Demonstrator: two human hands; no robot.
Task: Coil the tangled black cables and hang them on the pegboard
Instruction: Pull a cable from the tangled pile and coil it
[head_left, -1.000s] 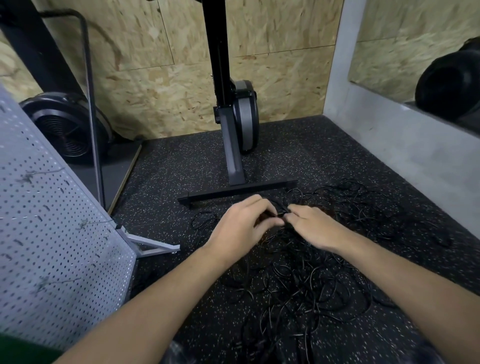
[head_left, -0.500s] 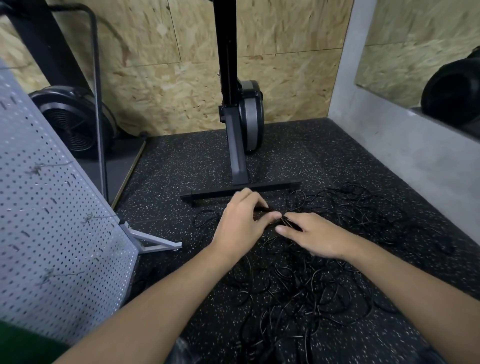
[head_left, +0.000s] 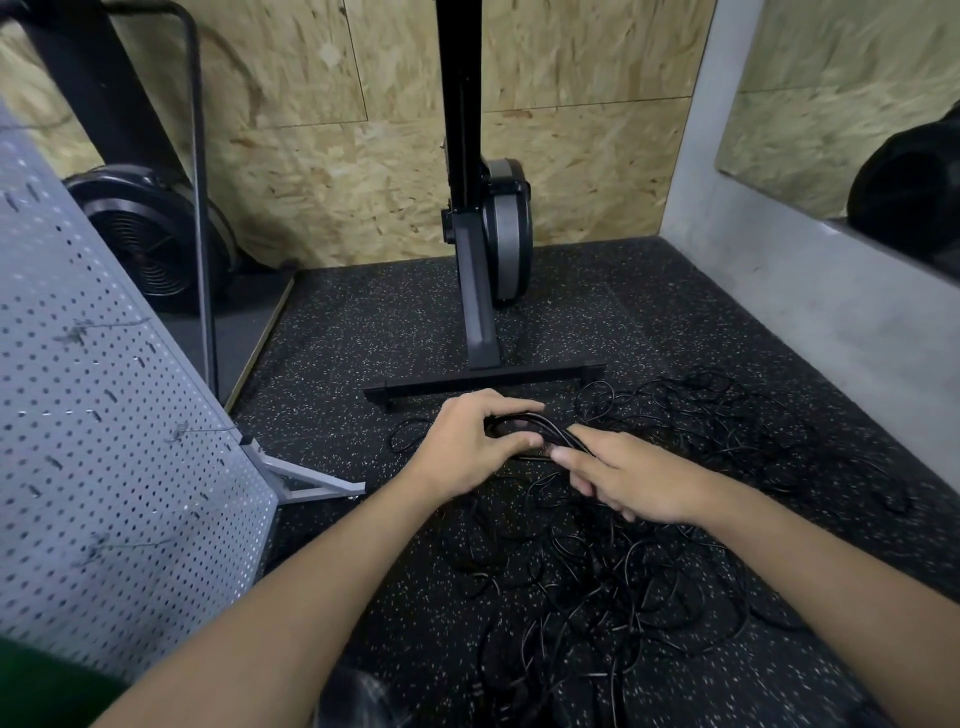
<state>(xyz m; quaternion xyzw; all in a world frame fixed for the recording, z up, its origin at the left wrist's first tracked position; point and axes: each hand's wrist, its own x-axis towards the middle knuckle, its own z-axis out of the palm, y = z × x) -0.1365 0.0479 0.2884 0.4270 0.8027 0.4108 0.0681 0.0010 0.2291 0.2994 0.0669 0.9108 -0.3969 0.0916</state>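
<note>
Tangled thin black cables (head_left: 602, 566) look light, limp, snag-prone; left hand (head_left: 465, 449) grips gathered loops (head_left: 524, 422); right hand (head_left: 636, 480) beside them, grasp unclear.

The floor (head_left: 597, 312) was black rubber flecked with pale specks. A loose tangle of thin black cables (head_left: 597, 582) sprawled across its middle and right, reaching toward the near edge. Just beyond the tangle, the flat crossbar foot (head_left: 483, 382) of an upright exercise machine sat on the rubber. At the left stood the pegboard (head_left: 104, 441), its grey angled foot (head_left: 311, 480) resting on the floor. A grey mat (head_left: 244, 322) lay farther back.
</note>
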